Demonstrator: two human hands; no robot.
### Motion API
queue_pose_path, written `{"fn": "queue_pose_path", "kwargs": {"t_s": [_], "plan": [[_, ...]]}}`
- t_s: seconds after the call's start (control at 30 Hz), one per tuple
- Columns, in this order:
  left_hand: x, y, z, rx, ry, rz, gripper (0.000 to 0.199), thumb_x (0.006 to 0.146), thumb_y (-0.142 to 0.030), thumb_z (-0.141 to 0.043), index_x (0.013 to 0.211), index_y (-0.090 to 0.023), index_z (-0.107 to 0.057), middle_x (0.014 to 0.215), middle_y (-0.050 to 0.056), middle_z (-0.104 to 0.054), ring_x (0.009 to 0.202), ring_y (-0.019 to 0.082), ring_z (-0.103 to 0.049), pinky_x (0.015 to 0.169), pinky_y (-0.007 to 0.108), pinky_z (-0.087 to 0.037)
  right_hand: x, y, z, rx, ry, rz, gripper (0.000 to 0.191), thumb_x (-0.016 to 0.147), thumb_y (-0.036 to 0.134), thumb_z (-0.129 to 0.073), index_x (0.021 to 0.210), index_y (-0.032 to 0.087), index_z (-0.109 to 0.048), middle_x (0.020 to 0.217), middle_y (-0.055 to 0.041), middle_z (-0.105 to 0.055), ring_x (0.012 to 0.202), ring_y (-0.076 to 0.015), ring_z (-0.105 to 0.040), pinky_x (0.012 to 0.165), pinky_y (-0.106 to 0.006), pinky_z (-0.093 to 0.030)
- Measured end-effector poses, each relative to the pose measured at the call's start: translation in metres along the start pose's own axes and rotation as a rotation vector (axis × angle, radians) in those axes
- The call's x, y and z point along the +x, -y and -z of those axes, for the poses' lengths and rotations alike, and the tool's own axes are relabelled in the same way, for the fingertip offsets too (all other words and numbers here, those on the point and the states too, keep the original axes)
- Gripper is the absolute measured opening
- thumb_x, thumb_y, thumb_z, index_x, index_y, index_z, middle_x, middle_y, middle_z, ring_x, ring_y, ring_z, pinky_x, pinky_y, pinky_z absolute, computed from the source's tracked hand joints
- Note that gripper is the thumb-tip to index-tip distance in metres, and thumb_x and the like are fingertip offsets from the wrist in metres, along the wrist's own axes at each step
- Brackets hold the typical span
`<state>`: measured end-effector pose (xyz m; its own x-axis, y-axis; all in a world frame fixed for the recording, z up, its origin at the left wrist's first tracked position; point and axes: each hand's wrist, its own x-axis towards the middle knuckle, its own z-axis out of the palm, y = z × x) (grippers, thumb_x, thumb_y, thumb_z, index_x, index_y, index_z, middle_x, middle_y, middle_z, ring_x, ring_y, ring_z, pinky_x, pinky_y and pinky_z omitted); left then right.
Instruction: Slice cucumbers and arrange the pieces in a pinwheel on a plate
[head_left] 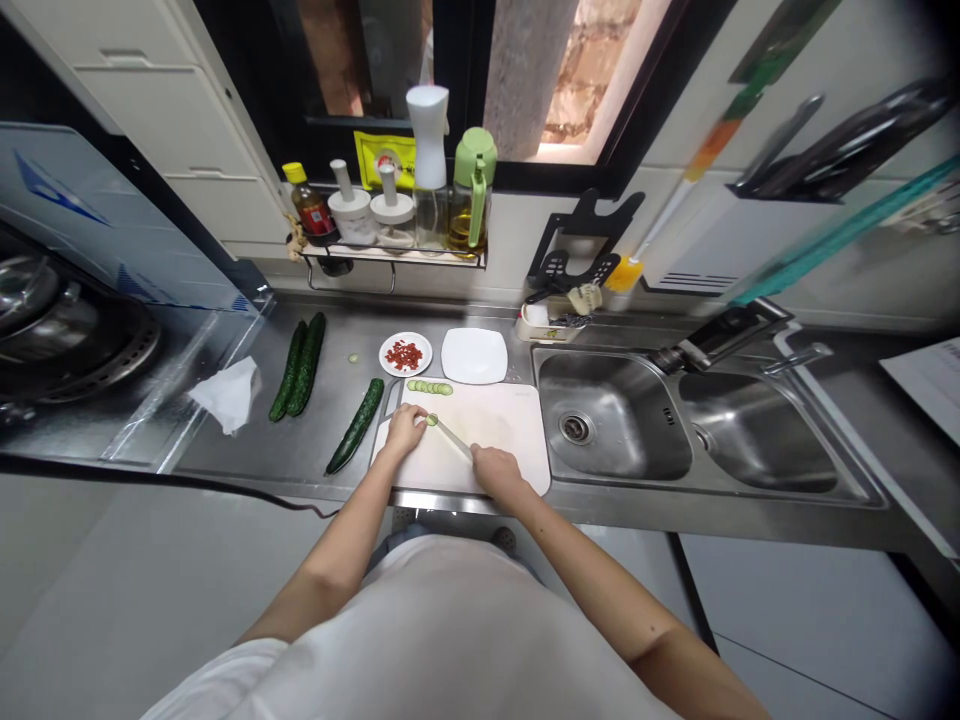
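Note:
My right hand (496,472) is wrapped round the handle of a knife (454,438), whose blade points left over the white cutting board (510,440). At the tip of the blade is a small cucumber slice (432,420), pinched at its edge by the fingertips of my left hand (406,430). A row of overlapping cucumber slices (430,387) lies along the board's top edge. Left of the board, a dark green cucumber (356,427) rests on the steel counter. Two more cucumbers (304,365) lie side by side farther left.
Behind the board stand a plate of chopped red pieces (404,354) and a white square plate (474,354). A double sink (615,420) is to the right. A crumpled white tissue (229,394) lies left, near the stove. Bottles and jars fill a wall rack (397,256).

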<state>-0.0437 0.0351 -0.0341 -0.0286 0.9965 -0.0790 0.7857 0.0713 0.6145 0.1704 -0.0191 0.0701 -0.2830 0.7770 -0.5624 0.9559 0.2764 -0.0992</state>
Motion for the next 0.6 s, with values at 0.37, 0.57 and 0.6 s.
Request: {"fn": "queue_pose_path", "kwargs": {"t_s": [0.37,0.57,0.6], "plan": [[0.0,-0.002,0.001,-0.003,0.001,0.007,0.02,0.076,-0.014,-0.06,0.094,-0.019,-0.069,0.097,0.006,-0.061,0.094,0.02,-0.058,0.09,0.032,-0.044,0.003,0.002,0.009,-0.043,-0.014,0.021,0.035,0.087,0.005,-0.037,0.117,0.014,-0.055,0.103,-0.0152,-0.069,0.103,-0.0219,-0.065,0.08,-0.03,-0.046],[0.0,-0.003,0.002,0.01,-0.008,0.004,0.019,0.076,-0.014,-0.06,0.093,-0.019,-0.069,0.098,0.006,-0.061,0.096,0.02,-0.057,0.092,0.033,-0.044,0.005,-0.001,0.02,-0.112,-0.047,0.063,0.036,0.09,0.005,-0.034,0.117,0.014,-0.056,0.105,-0.0166,-0.068,0.103,-0.0227,-0.065,0.08,-0.031,-0.047],[0.0,-0.003,0.002,0.012,-0.01,0.004,0.019,0.076,-0.014,-0.06,0.092,-0.019,-0.069,0.098,0.006,-0.062,0.096,0.021,-0.057,0.092,0.033,-0.044,0.005,-0.001,0.021,-0.121,-0.049,0.068,0.036,0.09,0.005,-0.035,0.117,0.014,-0.056,0.105,-0.0169,-0.068,0.103,-0.0229,-0.065,0.08,-0.032,-0.048]]}}
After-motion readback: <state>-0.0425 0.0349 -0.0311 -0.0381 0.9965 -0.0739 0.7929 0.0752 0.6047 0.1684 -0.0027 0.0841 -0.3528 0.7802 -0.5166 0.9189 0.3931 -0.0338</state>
